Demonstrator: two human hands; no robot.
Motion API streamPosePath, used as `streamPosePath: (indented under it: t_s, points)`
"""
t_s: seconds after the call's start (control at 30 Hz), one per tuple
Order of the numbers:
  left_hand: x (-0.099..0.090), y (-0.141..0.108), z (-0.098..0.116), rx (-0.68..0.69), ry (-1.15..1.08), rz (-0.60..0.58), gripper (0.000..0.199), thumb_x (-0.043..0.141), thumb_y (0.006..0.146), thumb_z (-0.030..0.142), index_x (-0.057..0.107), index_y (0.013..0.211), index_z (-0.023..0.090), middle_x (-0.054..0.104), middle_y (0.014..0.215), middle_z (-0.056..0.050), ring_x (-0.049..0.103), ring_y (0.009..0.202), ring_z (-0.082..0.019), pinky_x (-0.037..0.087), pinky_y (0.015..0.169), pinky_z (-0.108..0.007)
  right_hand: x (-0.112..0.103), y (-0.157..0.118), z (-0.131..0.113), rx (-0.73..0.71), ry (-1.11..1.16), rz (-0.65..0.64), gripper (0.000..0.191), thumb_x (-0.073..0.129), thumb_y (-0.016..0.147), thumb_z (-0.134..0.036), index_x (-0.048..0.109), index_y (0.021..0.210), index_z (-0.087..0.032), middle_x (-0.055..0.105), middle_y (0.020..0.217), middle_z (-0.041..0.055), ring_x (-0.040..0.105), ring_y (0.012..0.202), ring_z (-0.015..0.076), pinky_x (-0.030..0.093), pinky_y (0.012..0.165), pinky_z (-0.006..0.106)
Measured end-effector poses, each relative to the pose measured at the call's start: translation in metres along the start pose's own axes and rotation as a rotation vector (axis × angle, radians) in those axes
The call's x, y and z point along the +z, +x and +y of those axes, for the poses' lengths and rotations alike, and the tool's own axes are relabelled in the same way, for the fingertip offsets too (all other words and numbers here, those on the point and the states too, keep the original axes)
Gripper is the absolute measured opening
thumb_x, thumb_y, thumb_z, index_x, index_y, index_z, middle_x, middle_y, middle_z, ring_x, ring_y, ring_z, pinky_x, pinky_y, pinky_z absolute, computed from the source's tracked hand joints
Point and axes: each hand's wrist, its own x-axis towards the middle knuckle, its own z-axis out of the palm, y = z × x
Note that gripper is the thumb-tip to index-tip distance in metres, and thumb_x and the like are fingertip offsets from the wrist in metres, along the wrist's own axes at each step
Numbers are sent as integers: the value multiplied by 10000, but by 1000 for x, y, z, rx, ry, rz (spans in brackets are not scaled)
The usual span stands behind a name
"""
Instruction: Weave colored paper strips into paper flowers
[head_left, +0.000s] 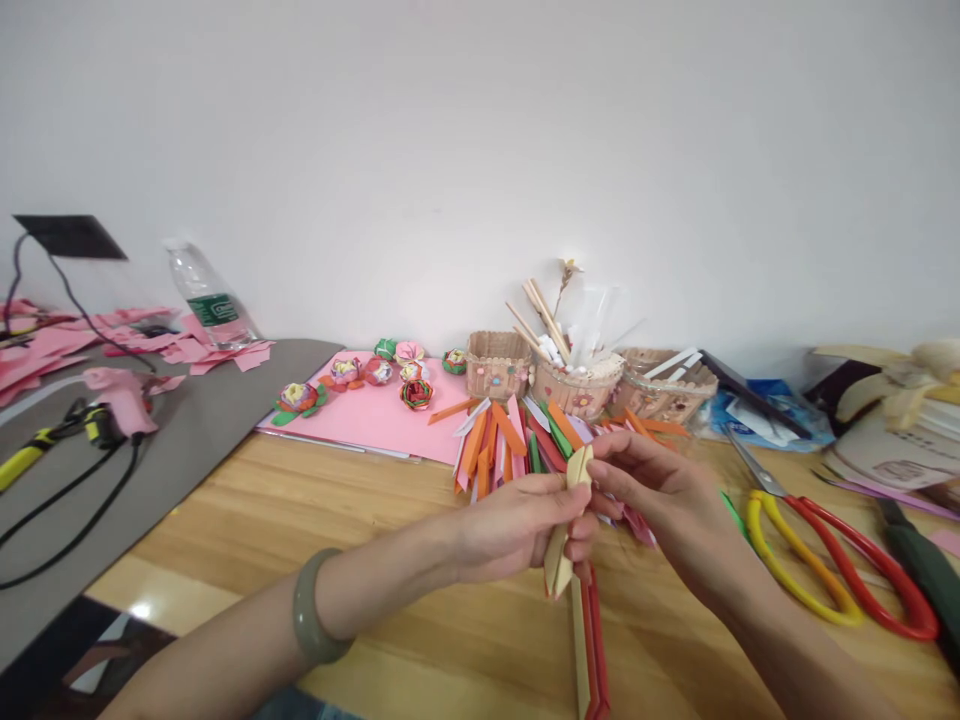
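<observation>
A folded pale yellow paper piece (559, 565) is held slanting above the wooden table. My left hand (525, 520) grips its middle between thumb and fingers. At its upper end, my right hand (652, 485) pinches the paper with thumb and fingertips. Below the hands, a red and cream folded strip (592, 650) points toward the table's front edge. Behind them lies a pile of folded paper strips (487, 445) in orange, pink, white and green. Several folded paper flowers (416, 394) rest on a pink sheet (375, 425) at the back.
Three small baskets (499, 367) stand along the wall, one holding sticks. Large scissors (832, 560) with yellow and red handles lie at right, beside a dark green tool (922, 570). At left are a pink glue gun (124, 400), its cord and a plastic bottle (214, 300).
</observation>
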Motion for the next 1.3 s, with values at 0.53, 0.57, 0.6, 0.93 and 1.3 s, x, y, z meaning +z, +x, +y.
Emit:
streamPosePath:
  t_s: [0.53,0.57,0.6,0.93,1.3]
  points:
    - [-8,2,3,181,-255,62,216,447,857,310,569,803,141,485,539,20,513,451,-111,388,364,-195,5,-15,1,-560,-697,-236,222,624,766,-225,589,984,-242,408,1324,84,424,1202,222,416,939,340]
    - [-8,2,3,177,-265,61,222,436,862,305,571,800,140,493,548,18,515,448,-111,386,356,-196,5,-14,2,-581,-705,-230,215,624,768,-226,593,980,-234,423,1317,95,435,1194,225,421,934,346]
    - [-8,1,3,181,-272,63,226,425,868,296,571,799,138,504,559,14,518,448,-108,392,361,-197,5,-13,3,-607,-716,-228,231,627,765,-224,595,993,-228,435,1313,105,440,1194,230,423,934,355]
    - [-7,0,5,127,-296,101,239,427,867,314,567,794,134,471,545,29,520,448,-105,410,390,-204,2,-10,9,-736,-764,-208,243,615,783,-217,611,1025,-203,487,1304,138,484,1170,248,459,906,358]
    - [-3,1,6,212,-259,159,221,412,873,256,554,764,127,429,548,27,458,442,-89,388,397,-188,-3,-11,-2,-585,-697,-266,288,619,779,-219,590,1064,-242,434,1330,91,444,1193,230,429,921,338]
